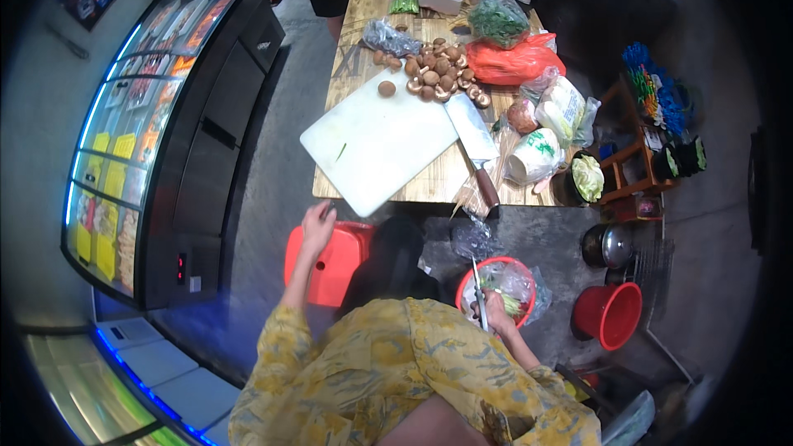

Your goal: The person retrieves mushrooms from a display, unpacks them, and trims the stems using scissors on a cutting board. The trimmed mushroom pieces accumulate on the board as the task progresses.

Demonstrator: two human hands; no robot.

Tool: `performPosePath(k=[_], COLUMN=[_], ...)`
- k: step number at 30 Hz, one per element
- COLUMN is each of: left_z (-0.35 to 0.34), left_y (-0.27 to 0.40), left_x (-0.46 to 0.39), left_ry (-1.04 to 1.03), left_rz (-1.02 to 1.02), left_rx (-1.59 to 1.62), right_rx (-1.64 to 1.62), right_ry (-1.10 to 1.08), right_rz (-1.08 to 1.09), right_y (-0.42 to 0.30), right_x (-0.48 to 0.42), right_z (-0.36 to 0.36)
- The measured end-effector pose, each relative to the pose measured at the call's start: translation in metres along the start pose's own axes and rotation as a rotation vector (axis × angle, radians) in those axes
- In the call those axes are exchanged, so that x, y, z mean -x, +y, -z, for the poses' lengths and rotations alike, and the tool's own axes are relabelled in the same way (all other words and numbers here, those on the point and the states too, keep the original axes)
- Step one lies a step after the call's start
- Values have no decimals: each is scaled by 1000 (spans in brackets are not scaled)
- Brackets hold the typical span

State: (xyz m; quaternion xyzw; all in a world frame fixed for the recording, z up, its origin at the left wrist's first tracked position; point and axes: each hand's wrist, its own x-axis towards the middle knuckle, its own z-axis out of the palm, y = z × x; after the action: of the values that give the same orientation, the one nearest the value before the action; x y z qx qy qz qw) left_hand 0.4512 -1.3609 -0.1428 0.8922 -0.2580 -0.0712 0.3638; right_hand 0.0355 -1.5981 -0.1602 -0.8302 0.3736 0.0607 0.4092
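Note:
My left hand (319,227) is off the table's front left corner, above a red plastic stool (337,263). Its fingers are curled near a small dark spot, and I cannot tell whether they hold anything. My right hand (494,311) grips a long, narrow metal-bladed tool (477,285), blade pointing away from me, over a red bin (459,297) lined with clear plastic. On the wooden table (396,189) lies a white cutting board (384,136) with one shiitake mushroom (386,88) and a green scrap (341,152). More shiitake mushrooms (441,66) are heaped at its far edge.
A cleaver (472,130) lies right of the board, its handle near the table edge, beside bamboo skewers (495,170). Bagged vegetables (560,111) and a red bag (514,59) line the right side. A glass display fridge (210,118) stands left; a red bucket (607,316) sits right.

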Motion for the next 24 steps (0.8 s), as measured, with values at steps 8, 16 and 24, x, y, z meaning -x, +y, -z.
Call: performPosePath(k=[8, 16, 24], left_z=[-45, -104, -73], left_y=[93, 119, 56], left_x=[-239, -318, -302], left_ry=[-143, -153, -789], left_rz=[-145, -322, -134], left_rx=[-180, -339, 951], right_rx=[-457, -517, -283], right_ry=[141, 316, 596], right_rz=[-130, 59, 176], right_y=[-103, -184, -273], right_x=[-34, -129, -207], right_z=[-10, -29, -48])
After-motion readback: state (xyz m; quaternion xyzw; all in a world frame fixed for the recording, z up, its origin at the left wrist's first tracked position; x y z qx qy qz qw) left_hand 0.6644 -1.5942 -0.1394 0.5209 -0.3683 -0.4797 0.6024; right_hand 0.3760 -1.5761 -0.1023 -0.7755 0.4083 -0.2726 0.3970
